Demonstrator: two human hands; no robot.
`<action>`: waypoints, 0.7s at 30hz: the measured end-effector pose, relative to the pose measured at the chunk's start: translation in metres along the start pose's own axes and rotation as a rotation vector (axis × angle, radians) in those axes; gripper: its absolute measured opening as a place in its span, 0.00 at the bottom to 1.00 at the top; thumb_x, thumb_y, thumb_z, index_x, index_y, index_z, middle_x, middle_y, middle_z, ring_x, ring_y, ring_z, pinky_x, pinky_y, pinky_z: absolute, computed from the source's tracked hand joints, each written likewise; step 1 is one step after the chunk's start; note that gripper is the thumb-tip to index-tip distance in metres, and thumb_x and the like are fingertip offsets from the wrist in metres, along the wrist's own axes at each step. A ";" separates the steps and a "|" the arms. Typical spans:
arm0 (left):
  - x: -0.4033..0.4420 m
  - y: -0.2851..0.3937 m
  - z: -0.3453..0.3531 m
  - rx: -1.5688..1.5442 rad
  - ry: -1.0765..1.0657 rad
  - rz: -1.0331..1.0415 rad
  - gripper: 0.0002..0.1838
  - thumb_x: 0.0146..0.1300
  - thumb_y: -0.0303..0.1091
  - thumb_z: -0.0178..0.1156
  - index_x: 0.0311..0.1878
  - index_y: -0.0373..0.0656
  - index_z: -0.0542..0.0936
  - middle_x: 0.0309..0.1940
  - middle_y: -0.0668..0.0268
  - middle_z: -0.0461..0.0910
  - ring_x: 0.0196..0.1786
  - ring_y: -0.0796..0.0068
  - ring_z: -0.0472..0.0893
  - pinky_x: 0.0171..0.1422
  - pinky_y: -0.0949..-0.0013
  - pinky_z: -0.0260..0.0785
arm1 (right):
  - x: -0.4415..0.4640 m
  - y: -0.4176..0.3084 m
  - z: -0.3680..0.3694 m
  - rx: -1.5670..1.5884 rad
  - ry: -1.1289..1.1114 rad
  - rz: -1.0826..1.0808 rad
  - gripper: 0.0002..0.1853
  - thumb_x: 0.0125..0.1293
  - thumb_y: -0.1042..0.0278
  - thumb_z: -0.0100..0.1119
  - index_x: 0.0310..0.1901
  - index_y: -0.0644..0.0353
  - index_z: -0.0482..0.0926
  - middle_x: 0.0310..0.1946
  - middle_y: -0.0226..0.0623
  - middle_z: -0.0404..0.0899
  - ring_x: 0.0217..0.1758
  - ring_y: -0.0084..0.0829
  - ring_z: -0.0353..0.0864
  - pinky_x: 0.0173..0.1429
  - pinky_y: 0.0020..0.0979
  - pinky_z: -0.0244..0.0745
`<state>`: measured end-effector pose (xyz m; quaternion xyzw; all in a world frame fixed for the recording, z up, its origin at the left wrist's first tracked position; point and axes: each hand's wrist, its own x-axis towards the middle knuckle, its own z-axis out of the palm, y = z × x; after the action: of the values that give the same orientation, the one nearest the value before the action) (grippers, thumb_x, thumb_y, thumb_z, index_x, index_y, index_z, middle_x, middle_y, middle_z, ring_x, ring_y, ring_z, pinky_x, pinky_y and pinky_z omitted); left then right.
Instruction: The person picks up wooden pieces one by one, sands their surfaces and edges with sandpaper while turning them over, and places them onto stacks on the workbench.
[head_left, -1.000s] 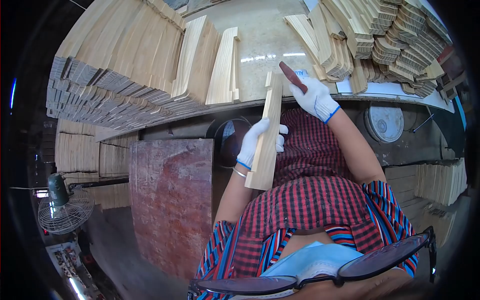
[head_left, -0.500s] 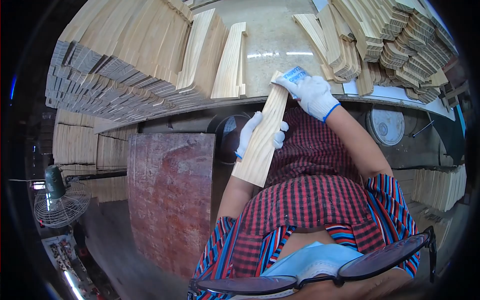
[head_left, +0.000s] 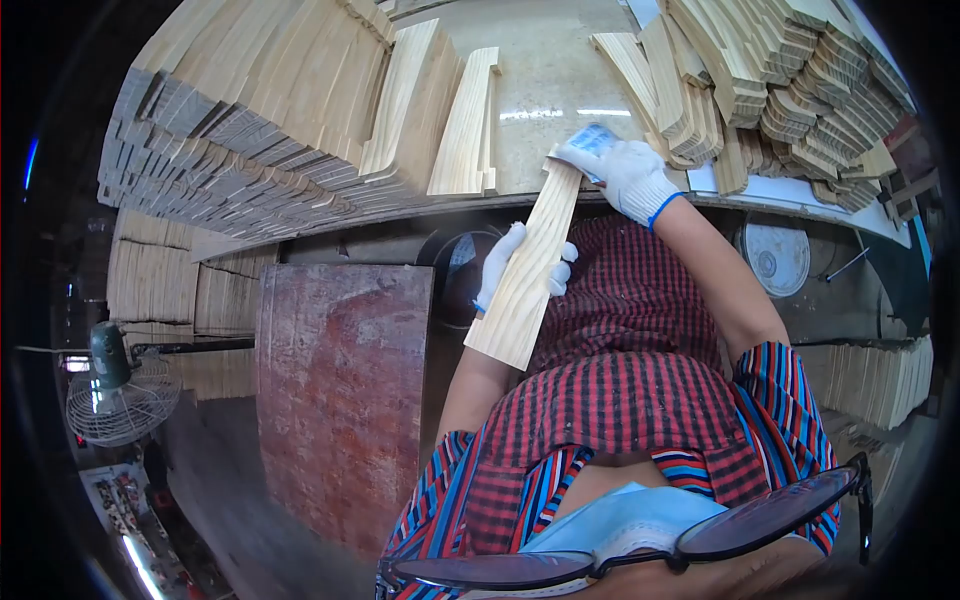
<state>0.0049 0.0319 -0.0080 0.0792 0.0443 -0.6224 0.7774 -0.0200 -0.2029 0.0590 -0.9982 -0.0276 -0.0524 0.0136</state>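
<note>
A pale wooden slat [head_left: 528, 275] with visible grain slopes up in front of my apron, its wide end nearest me. Wrapped around it from beneath is my left hand [head_left: 495, 268] in a white knit glove, thumb on one edge and fingertips on the other. My right hand [head_left: 638, 180], also gloved, is closed on a sheet of sandpaper [head_left: 590, 141] with blue print on its back. The sandpaper lies against the slat's narrow, notched far end. Motion slightly blurs the print, and the fingers under the sheet are partly hidden.
Stacked slats [head_left: 270, 100] fill the workbench's left side, with one single slat [head_left: 467, 125] beside them. Curved wooden pieces [head_left: 800, 90] are piled at right. A reddish board [head_left: 345, 390], a fan [head_left: 112, 395] and a round white lid [head_left: 775, 255] sit below bench level.
My right hand and the sandpaper have shifted slightly to the right at the slat's far end. The left hand's hold looks the same.
</note>
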 end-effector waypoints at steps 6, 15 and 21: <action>0.002 0.005 -0.005 0.047 0.011 0.005 0.36 0.70 0.59 0.48 0.66 0.35 0.62 0.50 0.45 0.72 0.38 0.59 0.76 0.38 0.62 0.74 | -0.006 -0.018 -0.005 -0.033 -0.036 -0.106 0.36 0.58 0.68 0.60 0.67 0.23 0.64 0.36 0.42 0.83 0.35 0.42 0.85 0.37 0.42 0.79; 0.000 0.000 -0.019 0.010 -0.043 0.009 0.37 0.70 0.60 0.47 0.66 0.35 0.62 0.51 0.44 0.72 0.38 0.57 0.76 0.39 0.61 0.74 | -0.010 -0.017 -0.009 -0.056 0.060 -0.137 0.33 0.59 0.68 0.59 0.66 0.24 0.65 0.38 0.40 0.83 0.36 0.41 0.85 0.35 0.43 0.79; 0.002 0.000 -0.013 -0.025 -0.069 -0.019 0.36 0.70 0.60 0.46 0.66 0.36 0.62 0.50 0.44 0.73 0.41 0.54 0.78 0.40 0.59 0.75 | 0.003 0.010 -0.012 -0.057 -0.082 0.110 0.34 0.59 0.69 0.58 0.66 0.23 0.65 0.34 0.39 0.82 0.34 0.40 0.85 0.34 0.41 0.79</action>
<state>0.0062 0.0323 -0.0212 0.0477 0.0261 -0.6313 0.7736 -0.0174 -0.2131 0.0711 -0.9994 0.0282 -0.0114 -0.0133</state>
